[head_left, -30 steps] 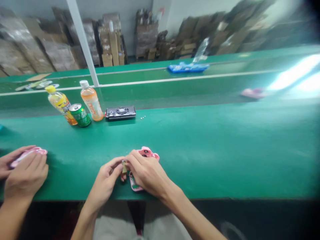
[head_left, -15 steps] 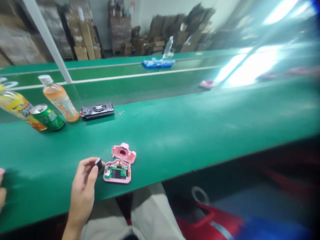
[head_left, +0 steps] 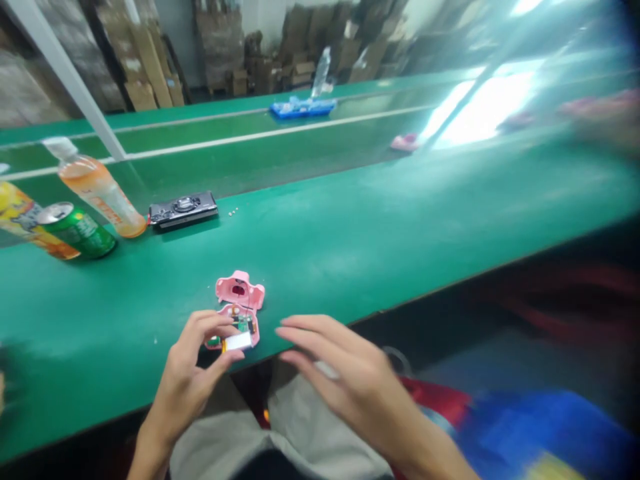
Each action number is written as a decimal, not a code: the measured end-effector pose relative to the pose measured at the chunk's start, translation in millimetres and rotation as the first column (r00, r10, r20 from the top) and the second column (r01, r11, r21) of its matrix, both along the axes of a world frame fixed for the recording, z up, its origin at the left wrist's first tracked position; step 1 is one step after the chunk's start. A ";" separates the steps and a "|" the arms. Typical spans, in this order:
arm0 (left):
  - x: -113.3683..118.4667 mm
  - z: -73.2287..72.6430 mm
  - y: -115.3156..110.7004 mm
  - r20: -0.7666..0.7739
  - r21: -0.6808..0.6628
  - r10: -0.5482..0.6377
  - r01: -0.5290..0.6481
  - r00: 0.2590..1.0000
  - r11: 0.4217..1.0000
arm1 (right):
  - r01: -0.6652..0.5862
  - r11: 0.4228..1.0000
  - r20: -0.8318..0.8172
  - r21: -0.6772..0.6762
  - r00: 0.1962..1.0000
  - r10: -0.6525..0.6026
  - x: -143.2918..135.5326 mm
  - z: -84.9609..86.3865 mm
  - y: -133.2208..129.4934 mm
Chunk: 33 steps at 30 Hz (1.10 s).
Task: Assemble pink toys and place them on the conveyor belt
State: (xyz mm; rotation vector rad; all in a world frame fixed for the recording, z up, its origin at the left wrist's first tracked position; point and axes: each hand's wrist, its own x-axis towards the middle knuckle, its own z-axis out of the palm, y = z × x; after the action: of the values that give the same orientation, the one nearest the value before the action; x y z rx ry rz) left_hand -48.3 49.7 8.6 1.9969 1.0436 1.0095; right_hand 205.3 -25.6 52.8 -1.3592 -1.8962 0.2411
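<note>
A pink toy camera housing lies opened on the green table, its front shell (head_left: 239,289) tipped back behind the half with the green circuit board (head_left: 245,325). My left hand (head_left: 193,363) has thumb and fingers on opposite edges of a flat silver battery (head_left: 238,341), which is over the circuit board and partly covers it. To the right of the housing, apart from it, my right hand (head_left: 345,367) hovers with its fingers stretched out and nothing seen between them.
At the left stand an orange drink bottle (head_left: 103,193), a green can (head_left: 77,230) and a yellow-labelled bottle (head_left: 30,220). A black device (head_left: 183,210) lies beside them, with small white bits (head_left: 233,212) nearby. Farther back sits a blue tray (head_left: 303,109); blurred hands show at the edges.
My left hand has moved right, bringing the battery over the circuit board and turning its silver face into view. My right hand has come into view at the right of the housing.
</note>
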 end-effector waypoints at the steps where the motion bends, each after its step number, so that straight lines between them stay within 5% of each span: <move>1: 0.2 -1.5 -1.1 0.007 -0.001 -0.018 0.018 1.000 1.000 | -0.158 0.987 0.061 -0.019 0.985 0.158 -13.5 0.9 18.2; 3: 0.6 -2.9 -2.7 0.008 0.004 -0.034 0.034 0.999 0.999 | -0.334 0.939 0.140 -0.078 0.929 0.342 -32.3 4.1 44.4; 6: 1.0 -1.3 -2.5 -0.020 0.028 -0.019 0.020 1.000 0.999 | -0.403 0.909 0.146 -0.104 0.898 0.415 -36.0 9.5 59.3; 13: 8.6 1.9 3.8 -0.167 0.161 0.123 -0.096 0.978 0.982 | -0.298 0.955 -0.045 -0.004 0.954 0.298 -22.5 -11.2 53.2; 26: 13.4 -1.3 4.5 -0.210 0.296 0.192 -0.125 0.959 0.947 | -0.174 0.985 0.254 0.002 0.952 0.168 -41.0 -35.1 48.4; 33: 12.4 -0.2 2.5 -0.240 0.305 0.194 -0.116 0.951 0.945 | -0.212 0.977 0.436 -0.005 0.879 0.193 -37.3 -15.0 47.8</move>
State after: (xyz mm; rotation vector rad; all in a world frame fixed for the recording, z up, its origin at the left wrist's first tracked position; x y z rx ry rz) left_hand -35.9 52.2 8.4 2.3688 1.2776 1.0427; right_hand 168.0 22.1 37.7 -1.2577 -2.4077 -0.0072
